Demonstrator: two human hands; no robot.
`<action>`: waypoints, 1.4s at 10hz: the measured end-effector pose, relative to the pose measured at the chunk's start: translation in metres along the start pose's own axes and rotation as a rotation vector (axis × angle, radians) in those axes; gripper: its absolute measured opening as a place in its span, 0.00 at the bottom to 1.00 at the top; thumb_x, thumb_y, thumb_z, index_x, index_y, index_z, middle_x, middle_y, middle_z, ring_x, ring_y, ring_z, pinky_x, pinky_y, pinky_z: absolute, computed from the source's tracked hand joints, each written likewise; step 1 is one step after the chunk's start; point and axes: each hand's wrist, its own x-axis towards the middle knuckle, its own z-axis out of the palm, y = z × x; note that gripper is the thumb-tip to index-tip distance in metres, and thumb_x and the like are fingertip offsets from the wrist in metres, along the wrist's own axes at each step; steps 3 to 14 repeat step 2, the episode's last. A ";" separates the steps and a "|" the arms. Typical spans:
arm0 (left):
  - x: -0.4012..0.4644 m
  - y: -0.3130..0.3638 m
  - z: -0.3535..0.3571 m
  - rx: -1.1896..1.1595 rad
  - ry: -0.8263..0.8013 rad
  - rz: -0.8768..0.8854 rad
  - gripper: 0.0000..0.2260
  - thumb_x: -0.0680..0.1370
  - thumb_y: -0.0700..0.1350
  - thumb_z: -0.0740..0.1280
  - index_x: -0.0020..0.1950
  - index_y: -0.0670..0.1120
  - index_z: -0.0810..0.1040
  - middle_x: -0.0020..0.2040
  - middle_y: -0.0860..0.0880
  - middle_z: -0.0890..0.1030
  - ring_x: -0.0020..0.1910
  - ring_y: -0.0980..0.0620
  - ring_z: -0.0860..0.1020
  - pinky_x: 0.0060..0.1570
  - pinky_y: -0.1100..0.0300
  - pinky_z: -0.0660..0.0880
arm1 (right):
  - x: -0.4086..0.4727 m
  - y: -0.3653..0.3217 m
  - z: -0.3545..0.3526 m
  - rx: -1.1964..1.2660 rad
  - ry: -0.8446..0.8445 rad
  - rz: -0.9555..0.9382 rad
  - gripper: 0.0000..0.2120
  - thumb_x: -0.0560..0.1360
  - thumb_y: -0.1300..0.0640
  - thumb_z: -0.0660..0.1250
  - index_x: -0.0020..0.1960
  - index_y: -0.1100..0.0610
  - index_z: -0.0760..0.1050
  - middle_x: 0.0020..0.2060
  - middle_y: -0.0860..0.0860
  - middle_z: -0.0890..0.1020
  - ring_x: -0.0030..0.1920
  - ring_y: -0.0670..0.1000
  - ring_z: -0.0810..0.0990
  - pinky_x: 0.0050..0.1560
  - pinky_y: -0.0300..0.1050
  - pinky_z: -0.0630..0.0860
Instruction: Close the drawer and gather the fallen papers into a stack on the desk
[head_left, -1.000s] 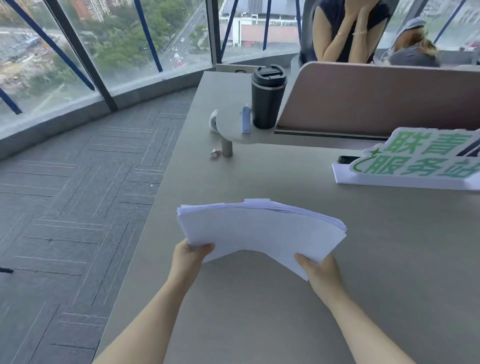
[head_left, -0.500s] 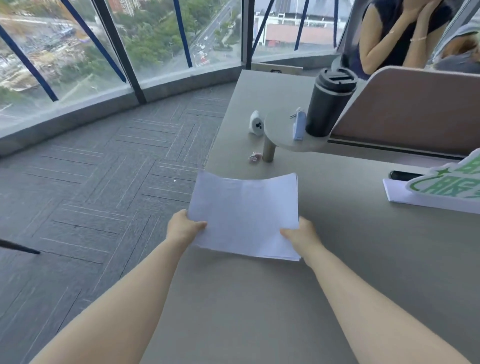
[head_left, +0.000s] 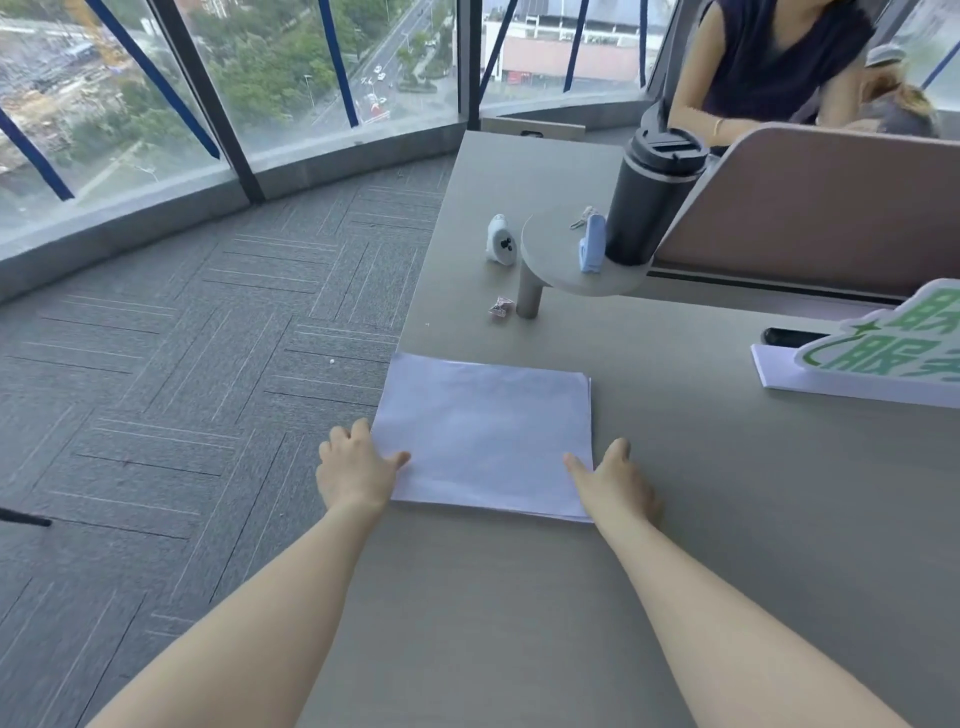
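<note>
Grey surface is running beside a carpeted floor and tall windows. Your left hand is lying spread, thumb on the left edge of the paper stack; your right hand is lying spread at its right edge. Neither is gripping. Papers are lying flat near the surface's left edge. Beyond, a black tumbler is standing on a small round shelf.

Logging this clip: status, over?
Left hand and right hand open, flanking stack. Stack flat on desk. Nothing in the way.
</note>
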 end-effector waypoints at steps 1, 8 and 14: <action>-0.013 0.006 -0.010 -0.106 0.059 0.080 0.26 0.75 0.54 0.68 0.69 0.46 0.70 0.63 0.42 0.73 0.63 0.41 0.69 0.55 0.46 0.72 | -0.010 0.011 -0.018 0.179 -0.031 -0.035 0.16 0.75 0.42 0.57 0.50 0.55 0.65 0.45 0.52 0.80 0.42 0.58 0.78 0.39 0.47 0.70; -0.046 0.012 -0.011 -0.247 0.040 0.181 0.19 0.76 0.51 0.67 0.66 0.48 0.73 0.59 0.45 0.75 0.60 0.45 0.72 0.53 0.50 0.73 | -0.037 0.031 -0.041 0.421 -0.118 -0.078 0.08 0.74 0.50 0.61 0.45 0.54 0.72 0.38 0.50 0.79 0.38 0.54 0.79 0.38 0.47 0.73; -0.046 0.012 -0.011 -0.247 0.040 0.181 0.19 0.76 0.51 0.67 0.66 0.48 0.73 0.59 0.45 0.75 0.60 0.45 0.72 0.53 0.50 0.73 | -0.037 0.031 -0.041 0.421 -0.118 -0.078 0.08 0.74 0.50 0.61 0.45 0.54 0.72 0.38 0.50 0.79 0.38 0.54 0.79 0.38 0.47 0.73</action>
